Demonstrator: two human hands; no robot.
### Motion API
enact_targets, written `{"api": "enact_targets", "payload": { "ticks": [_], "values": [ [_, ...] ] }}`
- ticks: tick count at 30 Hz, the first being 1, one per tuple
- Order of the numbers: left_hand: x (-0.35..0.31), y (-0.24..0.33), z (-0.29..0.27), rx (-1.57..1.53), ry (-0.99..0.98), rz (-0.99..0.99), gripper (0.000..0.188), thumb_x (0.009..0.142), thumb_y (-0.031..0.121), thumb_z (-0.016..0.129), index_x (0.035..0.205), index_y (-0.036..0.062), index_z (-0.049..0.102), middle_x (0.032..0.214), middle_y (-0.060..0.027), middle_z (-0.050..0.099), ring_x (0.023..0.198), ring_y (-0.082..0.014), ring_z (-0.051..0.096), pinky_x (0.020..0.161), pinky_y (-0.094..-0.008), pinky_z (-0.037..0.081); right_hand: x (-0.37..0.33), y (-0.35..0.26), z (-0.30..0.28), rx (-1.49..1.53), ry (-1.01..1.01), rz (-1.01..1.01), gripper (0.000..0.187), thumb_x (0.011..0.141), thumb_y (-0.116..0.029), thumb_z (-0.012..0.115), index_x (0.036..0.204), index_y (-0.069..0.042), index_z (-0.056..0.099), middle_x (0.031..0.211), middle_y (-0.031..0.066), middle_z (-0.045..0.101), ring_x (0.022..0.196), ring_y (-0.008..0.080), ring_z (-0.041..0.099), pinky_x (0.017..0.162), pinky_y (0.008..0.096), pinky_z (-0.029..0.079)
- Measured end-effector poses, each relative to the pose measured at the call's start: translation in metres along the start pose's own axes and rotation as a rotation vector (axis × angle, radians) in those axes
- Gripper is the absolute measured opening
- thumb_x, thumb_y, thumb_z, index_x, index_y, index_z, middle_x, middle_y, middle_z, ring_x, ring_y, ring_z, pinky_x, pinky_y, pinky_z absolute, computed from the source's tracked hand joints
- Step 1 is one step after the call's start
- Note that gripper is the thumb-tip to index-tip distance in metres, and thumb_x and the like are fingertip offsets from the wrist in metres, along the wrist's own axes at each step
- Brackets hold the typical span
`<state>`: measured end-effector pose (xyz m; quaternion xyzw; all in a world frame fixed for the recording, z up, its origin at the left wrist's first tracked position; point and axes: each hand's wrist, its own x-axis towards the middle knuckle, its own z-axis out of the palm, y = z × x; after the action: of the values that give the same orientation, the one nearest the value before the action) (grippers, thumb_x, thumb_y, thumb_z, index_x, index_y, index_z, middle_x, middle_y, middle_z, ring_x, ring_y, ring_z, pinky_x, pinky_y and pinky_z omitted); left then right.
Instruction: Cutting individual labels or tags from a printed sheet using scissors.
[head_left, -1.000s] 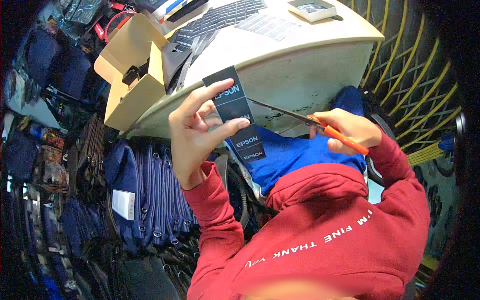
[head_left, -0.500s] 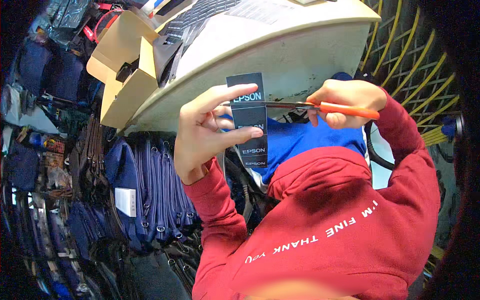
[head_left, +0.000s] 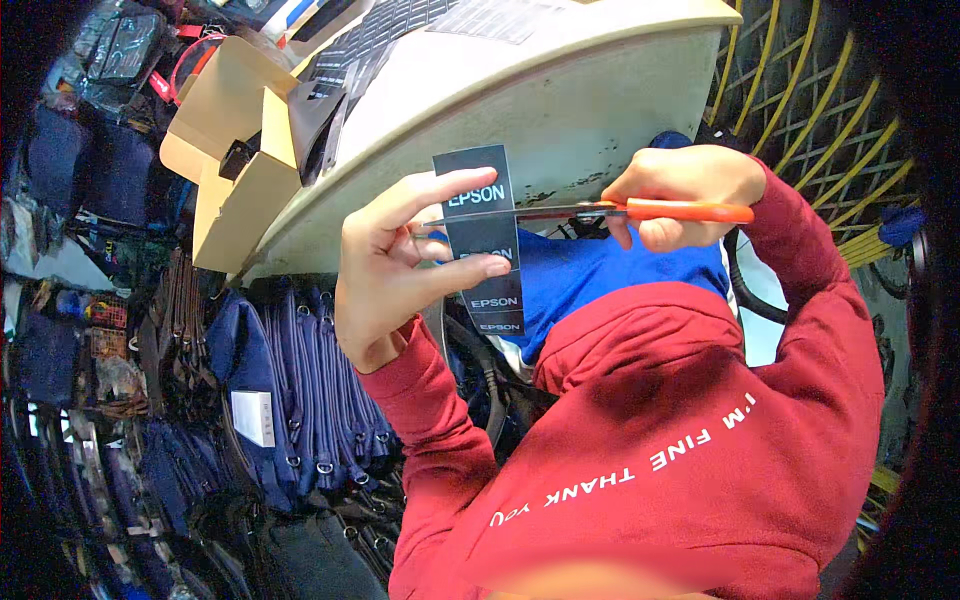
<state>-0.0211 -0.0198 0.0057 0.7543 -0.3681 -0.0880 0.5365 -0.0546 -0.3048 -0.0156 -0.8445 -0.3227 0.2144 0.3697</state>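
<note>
The left hand (head_left: 385, 265) holds a dark label strip (head_left: 478, 234) with pale printing, and its forefinger and thumb lie apart on the front face, while the other fingers are partly hidden behind it. The strip is in the air before the side of the white table (head_left: 570, 110), nearly upright, with a slight tilt. The right hand (head_left: 690, 190) is closed around the orange handles of the scissors (head_left: 640, 208), which lie almost level. Their blades reach the right edge of the strip, at the line between its two upper panels; I cannot tell how deep they go into it. To the left of the table's edge is an open cardboard box (head_left: 238, 225), and below this box hang dark blue straps (head_left: 325, 400), beside a small white card (head_left: 253, 418)
</note>
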Motion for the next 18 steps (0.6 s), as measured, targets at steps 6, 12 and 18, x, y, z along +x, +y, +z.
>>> {"api": "enact_targets", "payload": {
  "ticks": [6, 12, 18],
  "values": [
    [0.001, -0.012, -0.003, -0.009, -0.035, 0.038, 0.059, 0.059, -0.006, 0.08, 0.115, 0.0041, 0.063, 0.105, -0.0024, 0.06, 0.089, -0.006, 0.056, 0.065, -0.016, 0.046, -0.003, -0.005, 0.0, -0.038, 0.014, -0.099, 0.061, 0.091, -0.054, 0.043, 0.067, 0.001, 0.049, 0.054, 0.013, 0.044, 0.049, 0.0241, 0.041, 0.05, 0.0392, 0.038],
    [0.001, -0.007, 0.001, -0.112, -0.055, -0.008, 0.059, 0.06, -0.01, 0.078, 0.115, 0.0015, 0.062, 0.109, -0.0064, 0.059, 0.094, -0.0116, 0.059, 0.075, -0.0224, 0.052, -0.004, -0.003, 0.001, -0.057, 0.019, -0.082, 0.06, 0.091, -0.054, 0.045, 0.066, 0.001, 0.048, 0.053, 0.0126, 0.043, 0.048, 0.0229, 0.04, 0.048, 0.0393, 0.037],
    [0.001, -0.007, 0.003, -0.146, -0.06, -0.022, 0.059, 0.06, -0.011, 0.078, 0.115, 0.0007, 0.062, 0.107, -0.0057, 0.059, 0.092, -0.0104, 0.059, 0.072, -0.0201, 0.052, -0.004, -0.004, 0.0, -0.063, 0.011, -0.075, 0.059, 0.091, -0.053, 0.046, 0.067, 0.001, 0.049, 0.053, 0.0135, 0.044, 0.048, 0.0227, 0.04, 0.048, 0.0395, 0.037]
  ]
}}
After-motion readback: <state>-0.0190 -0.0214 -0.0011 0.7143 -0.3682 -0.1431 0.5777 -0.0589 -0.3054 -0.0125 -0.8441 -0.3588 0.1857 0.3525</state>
